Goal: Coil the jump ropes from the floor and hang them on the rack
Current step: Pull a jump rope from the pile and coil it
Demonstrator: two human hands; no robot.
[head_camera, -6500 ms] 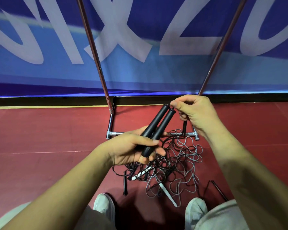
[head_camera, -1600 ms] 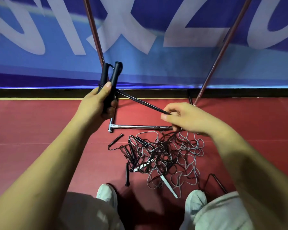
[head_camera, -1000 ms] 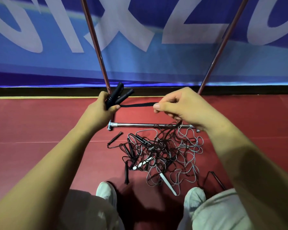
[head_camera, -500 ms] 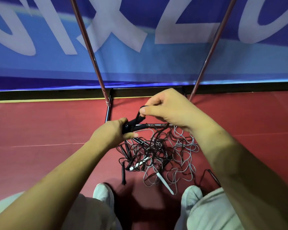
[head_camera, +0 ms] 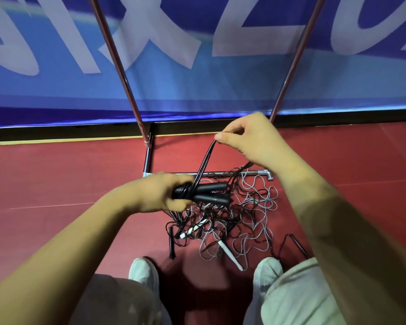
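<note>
Head view: the person crouches over the red floor [head_camera: 56,179], shoes [head_camera: 143,270] at the bottom edge. The left hand [head_camera: 158,194] has its fingers curled tight round the paired black handles [head_camera: 211,192] of one jump rope. The handles lie roughly level and point right. A few turns of black cord [head_camera: 205,160] sit round the handles beside the fist. From there the cord rises taut to the right hand [head_camera: 251,139], pinched between thumb and forefinger, the other fingers curled in. The tail drops from under that hand into the tangle [head_camera: 234,221] of black and grey ropes on the floor, which lies against the base bar of the rack [head_camera: 220,174]. Two slanted uprights rise before the blue banner [head_camera: 220,90]. No rope hangs on the part of the rack in frame. Judged a winding step, early in the task. To do it well: hold light tension, lay each turn beside the last, and let the cord slide through the pinch. Lift the tail clear of the pile, since a snag on the other ropes looks likely.
</note>
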